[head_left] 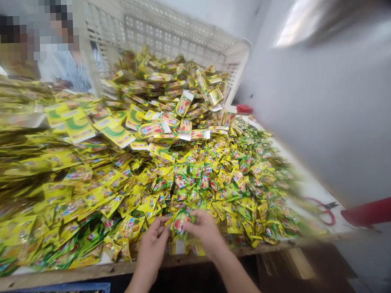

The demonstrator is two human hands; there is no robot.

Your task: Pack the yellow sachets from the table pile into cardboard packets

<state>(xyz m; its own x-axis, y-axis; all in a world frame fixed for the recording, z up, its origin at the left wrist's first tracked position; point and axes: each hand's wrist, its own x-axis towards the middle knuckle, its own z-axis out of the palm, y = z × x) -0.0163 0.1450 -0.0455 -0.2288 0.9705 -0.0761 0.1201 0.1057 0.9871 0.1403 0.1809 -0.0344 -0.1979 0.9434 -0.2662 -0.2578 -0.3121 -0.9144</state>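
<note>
In front of me, near the table's front edge, is a small green-and-yellow candy packet [181,221] with a red fruit print. My right hand [207,233] grips its right side, the thumb lying over its face. The fingertips of my left hand [154,240] pinch the packet's yellow left end. Around and beyond both hands spreads a deep heap of similar small shiny candy packets [222,179]. Flat yellow-and-green packets [66,206] lie in overlapping layers to the left.
A white plastic crate [175,23] lies tipped at the back, small printed boxes [184,103] spilling from it. Red-handled scissors [328,212] and a red tube-like object [374,210] are at right. A blue-rimmed container [106,288] sits below left. Two people are behind, at left.
</note>
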